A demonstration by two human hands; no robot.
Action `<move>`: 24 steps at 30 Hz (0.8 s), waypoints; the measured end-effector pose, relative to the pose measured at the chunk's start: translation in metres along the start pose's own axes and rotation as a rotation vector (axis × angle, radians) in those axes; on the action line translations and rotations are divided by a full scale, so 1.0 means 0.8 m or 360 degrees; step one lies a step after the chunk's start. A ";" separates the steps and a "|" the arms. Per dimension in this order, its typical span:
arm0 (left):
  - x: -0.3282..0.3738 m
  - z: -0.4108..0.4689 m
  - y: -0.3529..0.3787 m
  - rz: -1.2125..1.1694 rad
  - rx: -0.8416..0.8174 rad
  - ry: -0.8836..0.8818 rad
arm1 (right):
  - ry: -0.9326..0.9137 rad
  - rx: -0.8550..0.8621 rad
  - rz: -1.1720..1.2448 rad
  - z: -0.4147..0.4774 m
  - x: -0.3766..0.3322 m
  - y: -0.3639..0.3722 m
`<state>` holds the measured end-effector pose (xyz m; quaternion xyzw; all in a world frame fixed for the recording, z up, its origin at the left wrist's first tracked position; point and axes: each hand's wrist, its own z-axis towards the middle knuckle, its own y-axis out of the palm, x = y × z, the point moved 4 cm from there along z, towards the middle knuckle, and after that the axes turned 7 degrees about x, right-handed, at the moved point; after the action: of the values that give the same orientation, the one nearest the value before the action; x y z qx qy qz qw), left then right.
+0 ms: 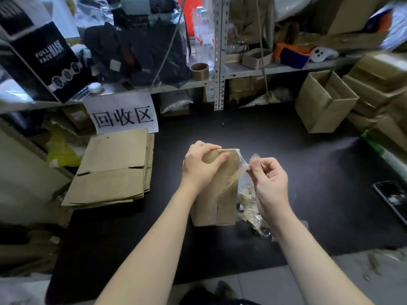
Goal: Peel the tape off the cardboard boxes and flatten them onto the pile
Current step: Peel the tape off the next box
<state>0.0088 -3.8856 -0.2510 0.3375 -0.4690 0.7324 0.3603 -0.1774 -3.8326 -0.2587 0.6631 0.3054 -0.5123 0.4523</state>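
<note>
Nearest, both forearms reach in from the bottom edge. The left hand (201,164) lies over the top of a small cardboard box (218,194). Its fingers curl round the upper edge and the thumb presses on the front face, so it holds the box steady. The box stands upright on the black mat (308,161), approx. in the centre of the view. The right hand (269,179) is just beside the box's top right corner. Its thumb and forefinger pinch the free end of a clear tape strip (241,167), which is partly lifted but attached along the box's right side. Under the right wrist lies a heap of crumpled tape scraps (248,205), close against the box.

My judgement: the box is light and rather stiff, so w/o a firm hand on top it will tip or slide under the pull. The tape is thin, sticky and stretchy and may tear. Better to take it near where it leaves the cardboard and pull low along the face.

Farther left, well apart, is the pile of flattened cardboard (114,168), below a paper sign (123,115). Far right stands an open box (323,102), w/ a shelf (286,68) behind.
</note>
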 end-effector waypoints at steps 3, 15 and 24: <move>0.003 0.007 0.013 -0.0055 -0.0179 0.0053 | -0.0081 0.0138 -0.0198 -0.003 0.001 -0.019; 0.022 -0.016 0.018 -0.0022 -0.0238 0.0296 | -0.0119 0.0294 -0.0998 -0.011 -0.020 -0.023; 0.029 -0.046 0.031 0.0066 -0.0100 0.0463 | -0.0483 0.0162 -0.1477 -0.017 -0.035 -0.039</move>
<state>-0.0303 -3.8542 -0.2548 0.2065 -0.4413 0.7659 0.4196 -0.2073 -3.8056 -0.2397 0.3962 0.4740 -0.7648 0.1827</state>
